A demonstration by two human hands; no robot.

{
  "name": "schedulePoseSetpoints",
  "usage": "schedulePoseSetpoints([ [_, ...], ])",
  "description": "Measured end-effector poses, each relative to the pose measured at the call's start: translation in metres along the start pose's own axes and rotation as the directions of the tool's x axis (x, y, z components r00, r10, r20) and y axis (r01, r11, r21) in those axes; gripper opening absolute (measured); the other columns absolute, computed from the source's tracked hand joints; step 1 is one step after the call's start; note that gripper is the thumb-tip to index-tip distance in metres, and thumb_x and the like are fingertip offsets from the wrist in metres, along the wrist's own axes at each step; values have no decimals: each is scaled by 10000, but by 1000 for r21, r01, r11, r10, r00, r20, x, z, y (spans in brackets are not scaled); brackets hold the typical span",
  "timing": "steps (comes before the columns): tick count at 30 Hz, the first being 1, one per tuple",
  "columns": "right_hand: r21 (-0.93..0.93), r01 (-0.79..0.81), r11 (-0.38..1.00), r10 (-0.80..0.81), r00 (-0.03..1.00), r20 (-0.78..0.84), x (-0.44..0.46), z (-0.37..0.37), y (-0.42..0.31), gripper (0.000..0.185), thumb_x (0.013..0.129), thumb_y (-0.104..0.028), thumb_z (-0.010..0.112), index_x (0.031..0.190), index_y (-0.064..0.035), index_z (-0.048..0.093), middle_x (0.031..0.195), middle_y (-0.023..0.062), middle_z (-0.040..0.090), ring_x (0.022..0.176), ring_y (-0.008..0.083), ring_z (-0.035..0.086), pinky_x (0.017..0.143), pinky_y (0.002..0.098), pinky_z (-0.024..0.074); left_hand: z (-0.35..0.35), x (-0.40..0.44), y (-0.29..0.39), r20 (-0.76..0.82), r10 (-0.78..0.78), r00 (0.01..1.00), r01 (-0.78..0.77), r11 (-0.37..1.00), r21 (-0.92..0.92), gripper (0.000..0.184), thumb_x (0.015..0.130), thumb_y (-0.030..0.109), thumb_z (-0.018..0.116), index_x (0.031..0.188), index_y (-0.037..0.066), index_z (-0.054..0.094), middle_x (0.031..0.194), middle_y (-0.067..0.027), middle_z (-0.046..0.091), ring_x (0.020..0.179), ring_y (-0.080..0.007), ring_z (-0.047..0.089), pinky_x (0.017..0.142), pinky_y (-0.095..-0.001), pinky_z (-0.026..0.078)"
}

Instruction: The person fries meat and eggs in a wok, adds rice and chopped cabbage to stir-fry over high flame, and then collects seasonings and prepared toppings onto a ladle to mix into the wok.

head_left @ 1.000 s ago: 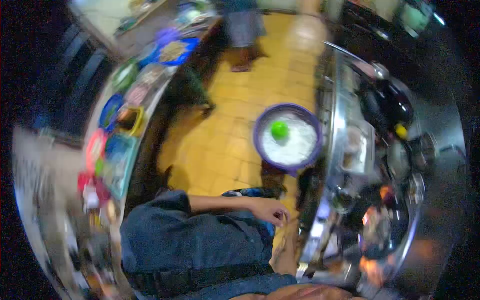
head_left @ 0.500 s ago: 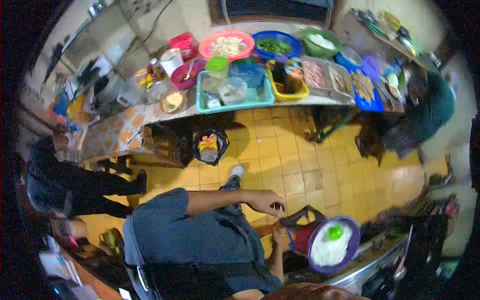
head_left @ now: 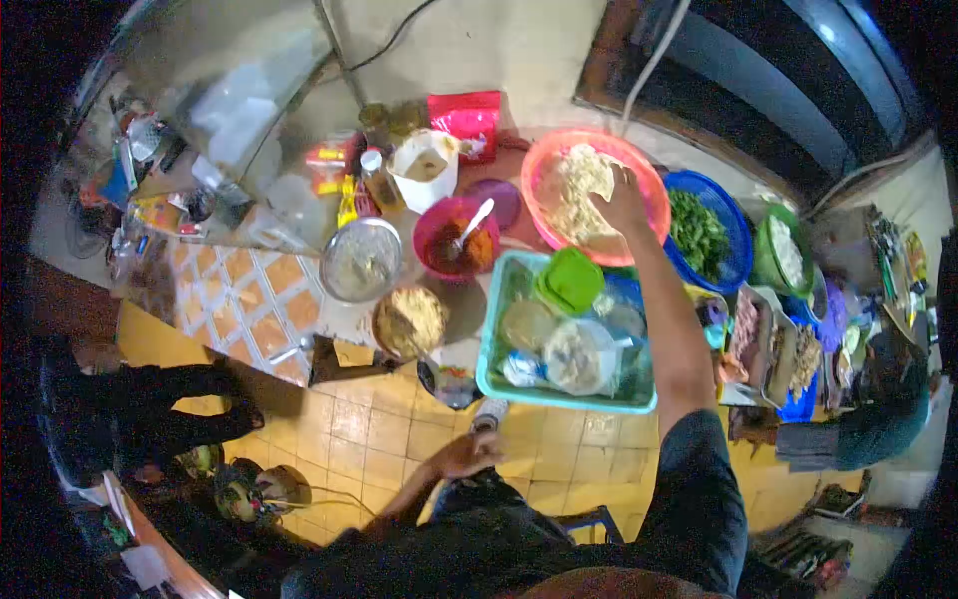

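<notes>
My right hand point(head_left: 623, 205) reaches over the coral-pink basin point(head_left: 653, 187) and touches the pale, shredded food point(head_left: 579, 190) heaped in it. Its thumb and fingers are apart, with some of the food between them. My left hand point(head_left: 469, 454) hangs low in front of my body, above the floor. Its fingers are loosely bent and nothing shows in them. Beside the basin, on its right, is a blue basin point(head_left: 736, 262) of chopped green leaves point(head_left: 696, 232). Nearer to me lies a turquoise tray point(head_left: 487, 374) with a green-lidded tub point(head_left: 570, 281) and several clear containers.
Left of the tray are a magenta bowl point(head_left: 427, 222) with a spoon point(head_left: 475, 224), a metal bowl point(head_left: 361, 260) and a bowl of yellowish food point(head_left: 413, 319). A white tub point(head_left: 424, 170) stands behind. One person point(head_left: 878, 399) is at the right, another's legs point(head_left: 180, 404) at the left.
My view has turned from the purple bowl of white food to the long table, now much closer. My right hand has moved onto the pale food; the purple bowl is out of view.
</notes>
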State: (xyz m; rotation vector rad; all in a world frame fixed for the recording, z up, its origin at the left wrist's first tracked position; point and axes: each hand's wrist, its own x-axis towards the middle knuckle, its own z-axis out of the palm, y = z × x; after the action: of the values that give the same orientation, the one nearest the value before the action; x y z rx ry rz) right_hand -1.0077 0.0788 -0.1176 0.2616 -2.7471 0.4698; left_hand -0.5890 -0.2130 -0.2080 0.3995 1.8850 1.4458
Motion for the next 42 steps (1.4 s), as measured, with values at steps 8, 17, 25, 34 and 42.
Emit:
schedulePoseSetpoints([
  [8, -104, -95, 990, 120, 957, 263, 72, 114, 60, 677, 737, -356, 613, 1304, -116, 331, 1363, 214, 280, 1183, 358, 395, 863, 471, 432, -23, -32, 8, 34, -478, 878, 438, 770, -464, 369, 810, 297, 634, 1088, 73, 545, 928, -65, 615, 879, -136, 560, 785, -287, 448],
  [17, -244, 104, 964, -89, 993, 74, 46, 95, 33, 523, 704, -234, 641, 1170, -47, 495, 1091, 204, 562, 969, 324, 559, 802, 411, 468, -21, 2, 13, -27, -243, 970, 195, 833, -517, 377, 848, 227, 595, 1144, 31, 469, 981, -101, 577, 949, -183, 560, 815, -305, 461],
  [25, 490, -276, 827, 218, 960, 174, 14, 5, 36, 446, 724, -281, 661, 1044, 10, 551, 983, 166, 589, 849, 283, 585, 741, 390, 483, 2, 34, 29, 179, -186, 966, 241, 898, -367, 433, 859, 230, 575, 1200, 15, 418, 1034, -114, 565, 975, -191, 554, 837, -299, 449],
  [34, 655, -352, 668, 504, 862, -50, -292, -247, 20, 314, 734, -115, 630, 1040, -73, 575, 1007, 115, 573, 1004, 259, 517, 836, 409, 435, 122, 110, 148, 409, 117, 905, 202, 727, -656, 376, 952, 280, 346, 1261, 74, 406, 1073, -105, 571, 857, -173, 572, 745, -309, 488],
  [42, 968, 238, 78, 975, 185, -124, -775, -394, -125, 219, 760, -89, 603, 946, 24, 582, 880, 77, 618, 778, 192, 614, 645, 284, 507, 438, -7, 194, 839, 178, 514, 461, 768, -445, 596, 904, 507, 312, 1350, 122, 219, 1297, -157, 347, 1078, -286, 450, 867, -454, 429],
])
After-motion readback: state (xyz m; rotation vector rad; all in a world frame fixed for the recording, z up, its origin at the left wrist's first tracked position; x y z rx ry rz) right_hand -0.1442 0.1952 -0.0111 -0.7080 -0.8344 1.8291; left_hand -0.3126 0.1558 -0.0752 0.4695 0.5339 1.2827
